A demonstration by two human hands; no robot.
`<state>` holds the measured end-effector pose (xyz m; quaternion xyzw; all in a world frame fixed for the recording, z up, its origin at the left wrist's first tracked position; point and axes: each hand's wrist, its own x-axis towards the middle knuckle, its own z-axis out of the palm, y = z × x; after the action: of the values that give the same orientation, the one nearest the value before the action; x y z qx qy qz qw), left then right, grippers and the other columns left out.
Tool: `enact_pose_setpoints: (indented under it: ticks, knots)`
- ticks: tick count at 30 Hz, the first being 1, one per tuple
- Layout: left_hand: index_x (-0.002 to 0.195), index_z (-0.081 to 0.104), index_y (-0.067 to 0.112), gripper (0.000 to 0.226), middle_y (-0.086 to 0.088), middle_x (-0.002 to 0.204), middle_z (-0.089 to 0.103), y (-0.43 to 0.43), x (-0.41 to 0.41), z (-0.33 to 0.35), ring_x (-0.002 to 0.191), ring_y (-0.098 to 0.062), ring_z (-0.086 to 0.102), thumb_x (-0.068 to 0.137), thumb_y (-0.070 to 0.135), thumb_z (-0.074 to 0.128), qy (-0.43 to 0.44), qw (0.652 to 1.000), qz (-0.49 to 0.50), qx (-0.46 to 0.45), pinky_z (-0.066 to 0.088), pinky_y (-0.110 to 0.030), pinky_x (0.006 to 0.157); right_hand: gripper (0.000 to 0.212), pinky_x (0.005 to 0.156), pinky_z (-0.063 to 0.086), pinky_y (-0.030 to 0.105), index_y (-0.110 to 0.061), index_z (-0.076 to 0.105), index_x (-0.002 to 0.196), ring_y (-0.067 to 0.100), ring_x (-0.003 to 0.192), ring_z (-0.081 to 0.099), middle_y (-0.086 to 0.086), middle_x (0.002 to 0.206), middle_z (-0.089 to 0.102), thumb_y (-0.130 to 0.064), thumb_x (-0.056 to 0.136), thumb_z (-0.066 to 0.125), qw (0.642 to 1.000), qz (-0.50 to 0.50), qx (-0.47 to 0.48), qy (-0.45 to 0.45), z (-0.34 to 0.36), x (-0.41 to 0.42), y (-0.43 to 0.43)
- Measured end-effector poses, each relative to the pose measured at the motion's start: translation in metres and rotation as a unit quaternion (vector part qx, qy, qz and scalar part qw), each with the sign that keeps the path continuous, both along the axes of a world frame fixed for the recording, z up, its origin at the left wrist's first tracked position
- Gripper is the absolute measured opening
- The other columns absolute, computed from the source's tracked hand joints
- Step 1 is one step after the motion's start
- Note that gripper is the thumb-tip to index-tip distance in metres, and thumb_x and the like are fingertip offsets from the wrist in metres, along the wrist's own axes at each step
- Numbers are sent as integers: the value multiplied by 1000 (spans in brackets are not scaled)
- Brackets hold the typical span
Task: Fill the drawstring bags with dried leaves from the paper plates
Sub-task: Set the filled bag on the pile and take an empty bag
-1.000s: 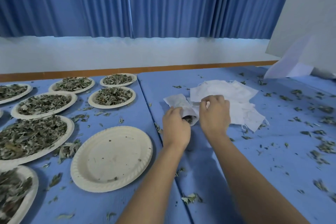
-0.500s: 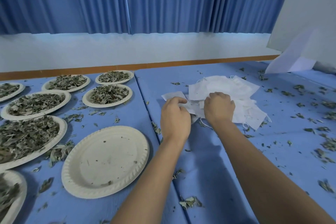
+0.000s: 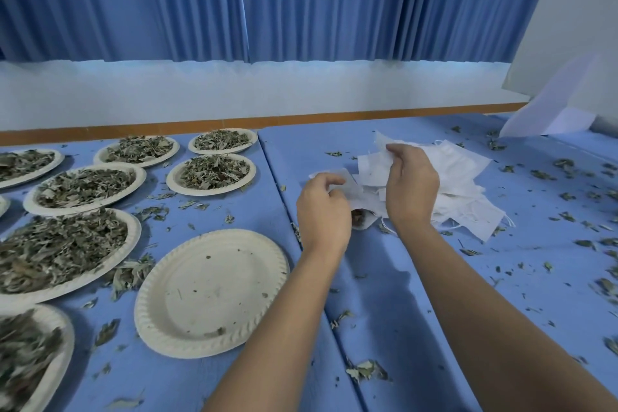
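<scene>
Paper plates (image 3: 141,176) heaped with dried leaves (image 3: 83,186) crowd the left, the outermost cut off by the frame edge. An emptied plate (image 3: 210,291) lies nearer. The left hand (image 3: 322,211) curls over a leaf-filled bag (image 3: 361,221), hiding most of it; I cannot tell whether its fingers pinch cloth. The right hand (image 3: 411,187) pinches a white drawstring bag (image 3: 374,165), seemingly empty, above the pile of bags (image 3: 465,177).

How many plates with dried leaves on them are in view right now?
7. Far-left plate, back-middle plate, back-right plate, centre plate, mid-left plate, large left plate, bottom-left plate. A sliver at the left edge may be an eighth.
</scene>
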<state>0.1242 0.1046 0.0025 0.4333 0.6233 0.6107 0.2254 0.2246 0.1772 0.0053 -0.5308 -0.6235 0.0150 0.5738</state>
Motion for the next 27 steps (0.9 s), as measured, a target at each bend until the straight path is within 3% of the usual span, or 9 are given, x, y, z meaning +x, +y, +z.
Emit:
enact_pose_setpoints:
  ticks: [2, 5, 11, 14, 17, 19, 21, 24, 27]
  knots:
    - [97, 64, 20, 30, 6, 104, 63, 0, -9, 6, 82, -5, 57, 92, 4, 39, -63, 998, 2, -3, 45, -14, 70, 28, 86, 39, 9, -8, 67, 108, 8, 102, 60, -1, 106, 67, 1, 93, 46, 992, 78, 33, 98, 15, -15, -10]
    - [100, 63, 16, 19, -3, 109, 64, -9, -29, 21, 87, -14, 63, 96, 12, 44, -189, 981, -35, 13, 50, -31, 78, 26, 80, 43, 5, -16, 70, 98, -12, 89, 58, -15, 96, 67, 0, 92, 50, 943, 207, -11, 260, 44, -42, -32]
    - [118, 58, 18, 24, -8, 117, 64, -55, -100, 43, 103, -20, 63, 95, 25, 55, -214, 973, -44, 72, 54, -35, 86, 32, 92, 48, 39, -12, 70, 94, 23, 94, 61, 10, 100, 68, 7, 87, 46, 804, 421, -231, 351, 69, -97, -79]
    - [101, 62, 21, 10, -1, 98, 70, -83, -134, 39, 76, -12, 69, 91, 19, 61, -247, 964, -63, 70, 55, -27, 61, 33, 95, 48, 44, -4, 64, 116, 31, 102, 62, 18, 114, 66, 3, 90, 45, 732, 453, -304, 407, 61, -120, -96]
    - [87, 62, 18, 4, 3, 84, 73, -105, -155, 30, 69, -11, 70, 89, 20, 64, -290, 954, -68, 41, 53, -25, 53, 40, 101, 42, 45, -5, 54, 131, 34, 119, 55, 17, 130, 58, -1, 94, 40, 645, 486, -348, 476, 45, -139, -108]
    - [79, 61, 17, 11, 3, 79, 72, -111, -162, 23, 66, -11, 69, 90, 16, 63, -294, 954, -36, 39, 53, -25, 52, 35, 95, 44, 41, -5, 55, 128, 32, 113, 57, 15, 127, 59, -5, 96, 40, 615, 496, -368, 490, 36, -149, -115]
    - [79, 58, 18, 14, 3, 78, 69, -113, -166, 16, 67, -12, 66, 93, 14, 59, -285, 957, 27, 46, 55, -28, 56, 29, 76, 45, 34, -6, 60, 116, 24, 95, 58, 13, 111, 60, -21, 98, 44, 612, 494, -408, 464, 32, -155, -120]
    - [84, 55, 19, 14, 2, 84, 65, -114, -171, 14, 74, -14, 64, 97, 14, 53, -273, 953, 108, 73, 55, -32, 66, 48, 66, 55, 30, -3, 61, 112, 19, 78, 65, 8, 91, 67, -45, 92, 48, 603, 504, -477, 394, 28, -150, -119]
    - [90, 54, 18, 12, 1, 92, 64, -113, -173, 13, 85, -18, 63, 99, 13, 48, -276, 946, 143, 89, 55, -38, 78, 34, 73, 60, 34, -3, 64, 102, 24, 86, 72, 13, 96, 73, -27, 78, 65, 581, 534, -511, 340, 23, -141, -124]
